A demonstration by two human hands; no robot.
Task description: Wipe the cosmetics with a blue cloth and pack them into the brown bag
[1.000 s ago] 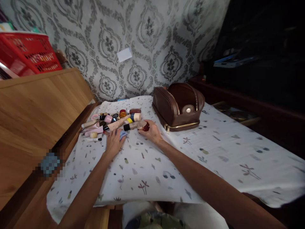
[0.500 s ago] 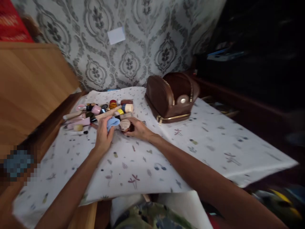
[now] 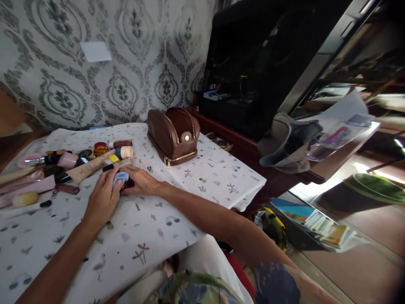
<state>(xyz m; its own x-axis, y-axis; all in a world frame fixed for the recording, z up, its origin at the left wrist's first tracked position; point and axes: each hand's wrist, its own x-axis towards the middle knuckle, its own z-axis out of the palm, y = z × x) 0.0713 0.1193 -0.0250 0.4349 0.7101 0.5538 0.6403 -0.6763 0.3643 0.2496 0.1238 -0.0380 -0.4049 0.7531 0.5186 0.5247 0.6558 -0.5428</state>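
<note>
My left hand (image 3: 101, 195) is closed around a folded light blue cloth (image 3: 120, 177). The cloth presses against a small dark brown jar (image 3: 129, 183), whose top it covers. From the other side, my right hand (image 3: 141, 181) grips this jar with curled fingers. Both hands are together just above the patterned white tablecloth (image 3: 133, 228). Beyond and left of them lies a cluster of cosmetics: a beige tube (image 3: 91, 166), a pink-capped item (image 3: 68, 160), an amber jar (image 3: 100, 149), a bottle with a cream-coloured end (image 3: 126, 152) and a fluffy brush (image 3: 25, 199).
A brown zippered bag (image 3: 177, 145) stands unzipped behind my hands to the right. Past it are a large black television (image 3: 243, 63) and a grey fabric item (image 3: 284, 143) at the stand's edge. A box of books (image 3: 319, 226) sits on the floor at right.
The view has swung right, bringing the television and floor in. The blue cloth, earlier beside the jar's beige top, now lies over it, and my hands have come together.
</note>
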